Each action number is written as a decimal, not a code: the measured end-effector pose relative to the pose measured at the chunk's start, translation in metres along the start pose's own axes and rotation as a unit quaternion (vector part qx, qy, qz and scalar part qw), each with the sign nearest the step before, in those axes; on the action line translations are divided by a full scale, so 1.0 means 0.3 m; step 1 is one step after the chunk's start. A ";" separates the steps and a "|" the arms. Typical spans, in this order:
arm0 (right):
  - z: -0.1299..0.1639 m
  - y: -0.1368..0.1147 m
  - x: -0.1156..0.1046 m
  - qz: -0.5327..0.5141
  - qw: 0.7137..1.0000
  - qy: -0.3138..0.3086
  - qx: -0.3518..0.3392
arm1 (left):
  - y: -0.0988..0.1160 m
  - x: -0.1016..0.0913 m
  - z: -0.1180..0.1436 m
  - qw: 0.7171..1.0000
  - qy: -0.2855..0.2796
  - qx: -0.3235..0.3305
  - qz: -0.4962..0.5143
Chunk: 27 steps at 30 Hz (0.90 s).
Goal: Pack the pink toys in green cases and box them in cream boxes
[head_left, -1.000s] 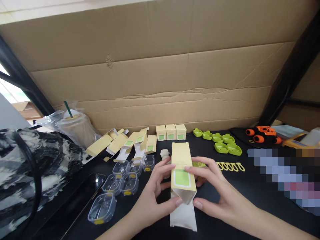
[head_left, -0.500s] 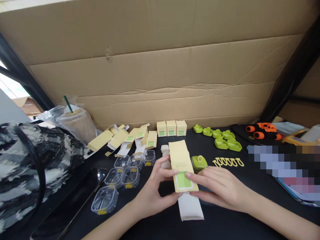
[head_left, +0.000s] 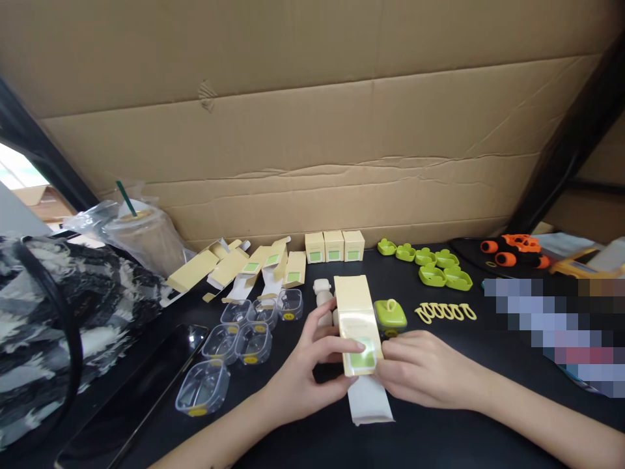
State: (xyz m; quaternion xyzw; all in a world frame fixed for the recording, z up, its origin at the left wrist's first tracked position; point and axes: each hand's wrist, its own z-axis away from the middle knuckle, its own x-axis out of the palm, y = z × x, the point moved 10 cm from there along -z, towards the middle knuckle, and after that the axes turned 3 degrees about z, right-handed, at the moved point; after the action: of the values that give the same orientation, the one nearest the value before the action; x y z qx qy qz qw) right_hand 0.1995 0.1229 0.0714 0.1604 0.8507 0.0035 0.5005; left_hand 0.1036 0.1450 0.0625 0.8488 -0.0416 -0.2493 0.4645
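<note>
Both hands hold a flat, unfolded yellow carton [head_left: 356,314] with a green label, lying lengthwise on the black table [head_left: 439,417]. My left hand [head_left: 307,371] grips its left edge, thumb on the label. My right hand [head_left: 424,371] pinches its right edge near the label. The carton's white flap [head_left: 368,400] sticks out toward me. Just right of the carton sits a green lidded piece [head_left: 390,314] with a yellow loop. Small beige parts [head_left: 322,296] lie to its left.
Clear plastic shells [head_left: 234,342] and flat cartons [head_left: 244,267] lie at left; three folded boxes [head_left: 334,246], green trays [head_left: 434,267] and yellow rings [head_left: 445,312] behind. A bagged iced drink [head_left: 141,234], a patterned bag [head_left: 53,326], a phone [head_left: 141,391], and an orange toy [head_left: 512,251] sit around. A cardboard wall [head_left: 312,130] stands behind.
The carton was raised and tilted a second ago; it now lies lower and flatter on the table. Both hands slid down toward its near end, uncovering the green lidded piece.
</note>
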 end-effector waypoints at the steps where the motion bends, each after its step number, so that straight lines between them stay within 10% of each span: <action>1: 0.002 -0.002 0.000 0.003 1.000 0.000 -0.006 | -0.003 0.006 0.002 1.000 -0.004 -0.007 0.007; 8: 0.005 -0.019 -0.030 0.050 0.999 0.018 -0.008 | 0.039 0.006 0.018 0.999 -0.009 0.018 -0.049; 14: -0.004 -0.017 -0.071 0.027 0.998 0.051 0.000 | 0.023 0.053 0.035 0.992 -0.118 0.005 -0.032; 27: -0.005 -0.007 -0.072 -0.066 0.996 0.056 0.002 | 0.012 0.032 0.020 0.997 -0.047 -0.015 0.063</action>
State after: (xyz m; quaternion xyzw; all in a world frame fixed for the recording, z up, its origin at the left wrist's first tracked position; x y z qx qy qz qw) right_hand 0.2074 0.1151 0.0901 0.1044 0.8859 -0.0220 0.4514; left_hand 0.1099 0.1355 0.0591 0.8245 -0.1133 -0.2595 0.4899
